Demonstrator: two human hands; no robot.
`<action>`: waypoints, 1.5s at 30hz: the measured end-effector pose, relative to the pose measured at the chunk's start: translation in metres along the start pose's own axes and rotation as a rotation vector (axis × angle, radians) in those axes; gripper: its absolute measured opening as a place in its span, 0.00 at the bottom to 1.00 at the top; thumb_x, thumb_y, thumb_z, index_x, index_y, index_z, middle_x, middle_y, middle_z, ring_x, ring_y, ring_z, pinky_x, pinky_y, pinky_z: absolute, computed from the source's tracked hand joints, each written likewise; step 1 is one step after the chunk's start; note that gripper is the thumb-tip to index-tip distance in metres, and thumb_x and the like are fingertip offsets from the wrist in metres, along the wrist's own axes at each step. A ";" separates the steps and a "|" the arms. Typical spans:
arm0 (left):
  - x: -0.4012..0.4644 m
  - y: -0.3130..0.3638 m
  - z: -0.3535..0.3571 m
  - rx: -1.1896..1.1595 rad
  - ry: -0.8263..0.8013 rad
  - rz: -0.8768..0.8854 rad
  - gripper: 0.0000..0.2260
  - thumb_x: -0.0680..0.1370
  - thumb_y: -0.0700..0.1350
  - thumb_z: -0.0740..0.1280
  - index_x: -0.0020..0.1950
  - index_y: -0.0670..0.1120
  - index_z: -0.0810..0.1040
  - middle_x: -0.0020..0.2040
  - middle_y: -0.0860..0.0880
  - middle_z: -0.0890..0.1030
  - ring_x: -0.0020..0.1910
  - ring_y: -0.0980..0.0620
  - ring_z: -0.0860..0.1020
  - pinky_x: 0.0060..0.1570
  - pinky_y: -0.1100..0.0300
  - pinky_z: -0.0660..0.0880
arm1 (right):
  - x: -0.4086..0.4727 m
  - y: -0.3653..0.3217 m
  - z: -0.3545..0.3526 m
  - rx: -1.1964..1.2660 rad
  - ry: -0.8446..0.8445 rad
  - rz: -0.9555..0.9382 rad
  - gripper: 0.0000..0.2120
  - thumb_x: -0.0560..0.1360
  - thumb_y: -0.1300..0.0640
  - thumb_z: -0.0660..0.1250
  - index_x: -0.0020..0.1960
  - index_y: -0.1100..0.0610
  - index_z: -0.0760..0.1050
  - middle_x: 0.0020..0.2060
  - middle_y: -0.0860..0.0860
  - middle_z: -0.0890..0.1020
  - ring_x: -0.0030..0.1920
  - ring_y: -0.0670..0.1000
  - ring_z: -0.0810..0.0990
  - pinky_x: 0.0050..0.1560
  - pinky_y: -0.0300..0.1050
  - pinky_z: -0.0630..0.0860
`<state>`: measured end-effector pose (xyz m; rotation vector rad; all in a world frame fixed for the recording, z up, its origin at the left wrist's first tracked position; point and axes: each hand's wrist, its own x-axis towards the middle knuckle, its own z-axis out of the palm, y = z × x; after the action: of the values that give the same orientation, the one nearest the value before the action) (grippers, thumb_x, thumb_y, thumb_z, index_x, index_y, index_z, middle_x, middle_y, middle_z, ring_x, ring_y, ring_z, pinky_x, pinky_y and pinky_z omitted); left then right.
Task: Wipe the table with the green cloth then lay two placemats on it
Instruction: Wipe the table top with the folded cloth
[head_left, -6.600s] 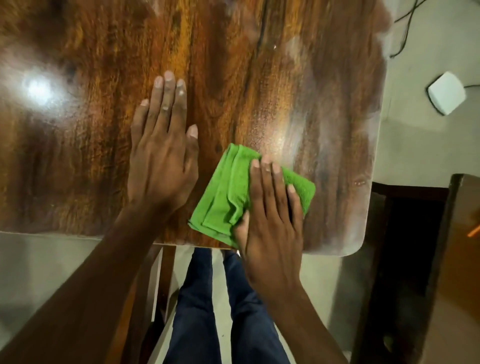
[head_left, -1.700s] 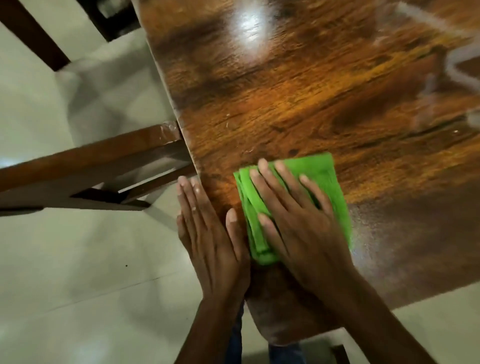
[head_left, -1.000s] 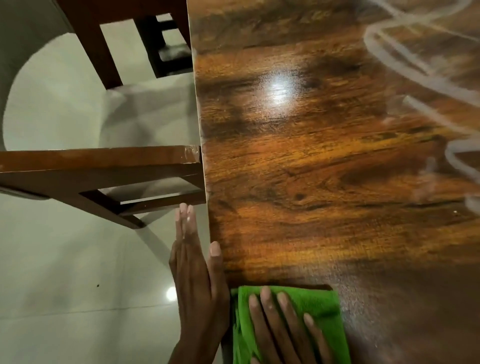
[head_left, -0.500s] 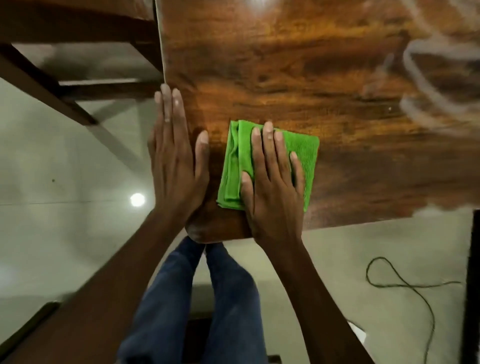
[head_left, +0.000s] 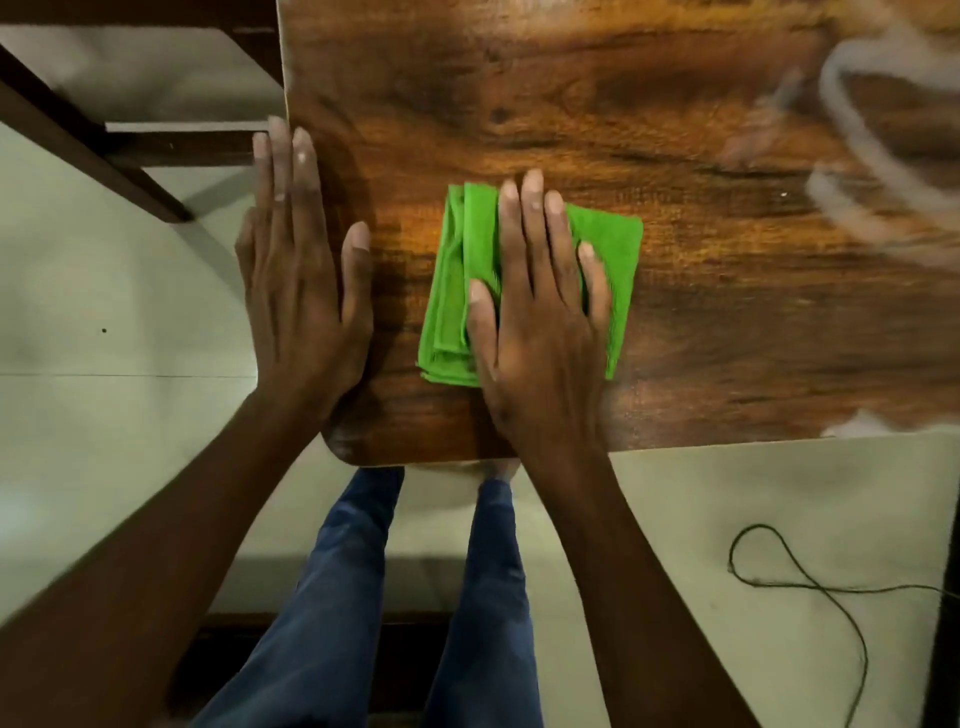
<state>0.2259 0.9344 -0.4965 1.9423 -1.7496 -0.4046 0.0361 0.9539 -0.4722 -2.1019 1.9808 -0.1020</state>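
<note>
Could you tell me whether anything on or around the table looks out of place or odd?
Whitish curved smears streak the table at far right, away from the cloth. A loose cord loops on the floor. No placemats are visible.

A dark wooden chair frame (head_left: 93, 150) is seen up and to the left of the fingertips, standing on a pale tiled floor (head_left: 104, 291). Blue jeans (head_left: 332, 597) are seen below the fingers. A thin dark cord (head_left: 810, 582) is looped on the floor at lower right.
</note>
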 end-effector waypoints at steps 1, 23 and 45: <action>0.001 0.000 0.000 0.002 0.007 -0.003 0.28 0.89 0.50 0.54 0.86 0.39 0.53 0.87 0.39 0.53 0.87 0.43 0.51 0.84 0.52 0.49 | 0.011 0.001 0.000 -0.025 0.006 -0.018 0.31 0.88 0.44 0.50 0.87 0.54 0.48 0.87 0.50 0.50 0.86 0.48 0.47 0.84 0.54 0.51; -0.023 0.052 0.002 0.207 0.035 0.065 0.27 0.90 0.51 0.54 0.86 0.40 0.55 0.87 0.41 0.55 0.87 0.46 0.52 0.84 0.44 0.52 | 0.023 0.037 -0.003 0.090 0.091 -0.188 0.31 0.88 0.43 0.50 0.87 0.56 0.51 0.87 0.52 0.53 0.86 0.50 0.50 0.84 0.55 0.51; -0.041 0.063 0.026 0.184 -0.153 0.040 0.30 0.88 0.54 0.50 0.87 0.41 0.51 0.88 0.44 0.50 0.87 0.49 0.47 0.85 0.46 0.49 | 0.043 0.071 -0.021 -0.016 0.044 -0.118 0.33 0.87 0.44 0.52 0.87 0.53 0.45 0.87 0.49 0.47 0.86 0.48 0.45 0.85 0.54 0.51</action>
<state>0.1540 0.9666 -0.4887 2.0452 -1.9818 -0.3993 -0.0344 0.9058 -0.4728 -2.2447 1.8865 -0.1549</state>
